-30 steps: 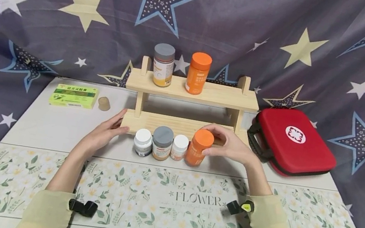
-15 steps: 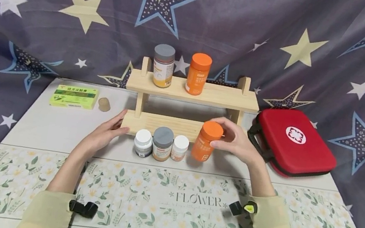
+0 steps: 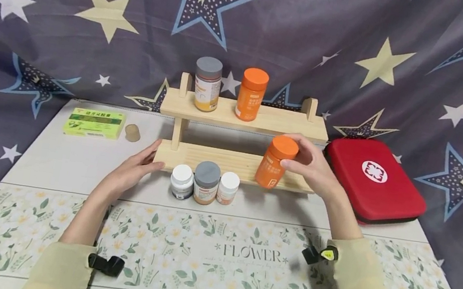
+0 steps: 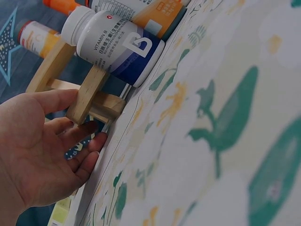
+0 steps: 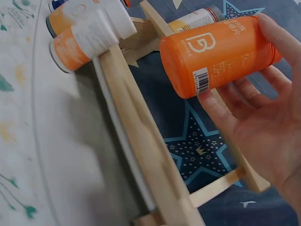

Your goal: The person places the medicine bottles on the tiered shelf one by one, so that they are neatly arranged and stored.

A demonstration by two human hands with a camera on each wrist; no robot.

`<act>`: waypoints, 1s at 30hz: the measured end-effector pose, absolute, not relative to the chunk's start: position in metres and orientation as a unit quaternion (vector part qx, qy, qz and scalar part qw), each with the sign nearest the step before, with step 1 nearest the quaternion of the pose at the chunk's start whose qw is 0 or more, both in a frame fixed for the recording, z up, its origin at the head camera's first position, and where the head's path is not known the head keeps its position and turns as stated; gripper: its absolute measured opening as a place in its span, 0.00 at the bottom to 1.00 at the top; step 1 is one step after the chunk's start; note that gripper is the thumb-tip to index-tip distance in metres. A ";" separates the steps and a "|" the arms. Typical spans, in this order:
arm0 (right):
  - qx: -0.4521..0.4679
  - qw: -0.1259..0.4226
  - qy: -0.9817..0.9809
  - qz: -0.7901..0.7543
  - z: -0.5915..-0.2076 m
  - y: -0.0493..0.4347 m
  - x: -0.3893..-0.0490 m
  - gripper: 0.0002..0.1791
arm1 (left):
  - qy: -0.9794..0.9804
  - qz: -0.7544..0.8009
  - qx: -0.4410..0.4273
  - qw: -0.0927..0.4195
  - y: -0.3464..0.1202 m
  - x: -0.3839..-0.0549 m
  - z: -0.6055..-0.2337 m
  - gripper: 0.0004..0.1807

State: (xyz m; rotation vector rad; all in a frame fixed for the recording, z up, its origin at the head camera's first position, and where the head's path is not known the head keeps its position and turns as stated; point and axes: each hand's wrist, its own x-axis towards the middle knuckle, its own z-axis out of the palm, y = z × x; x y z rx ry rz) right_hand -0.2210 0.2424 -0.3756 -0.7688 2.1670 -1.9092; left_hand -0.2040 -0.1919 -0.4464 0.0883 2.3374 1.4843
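Note:
My right hand (image 3: 311,166) grips an orange pill bottle (image 3: 272,167) near its lid and holds it tilted over the right part of the lower board. In the right wrist view, the orange bottle's (image 5: 214,56) base shows, raised off the wood. With thumb above and fingers below, my left hand (image 4: 51,146) pinches the left end of the two-tier wooden shelf (image 3: 184,155). In front of the shelf stand a white vitamin B bottle (image 3: 182,183), a grey-lidded bottle (image 3: 205,183) and a small white-lidded bottle (image 3: 227,188).
On the upper tier stand a grey-lidded jar (image 3: 207,85) and another orange bottle (image 3: 251,94). A green medicine box (image 3: 94,123) and a cork-coloured stopper (image 3: 132,133) lie at left. At right lies a red first-aid case (image 3: 373,179). A starry curtain (image 3: 298,39) hangs behind.
My right hand has lifted the orange bottle from the end of the front row and moved it up, back and right over the lower board. My left hand stays put.

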 end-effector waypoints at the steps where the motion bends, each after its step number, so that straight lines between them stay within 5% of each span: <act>1: -0.257 0.076 0.721 -0.639 -0.373 0.244 -0.223 0.24 | 0.830 0.526 0.031 0.185 -0.192 -0.204 -0.446 0.45; 30: -0.212 0.008 0.715 -0.666 -0.302 0.252 -0.285 0.18 | 0.830 0.528 0.031 0.178 -0.192 -0.205 -0.449 0.45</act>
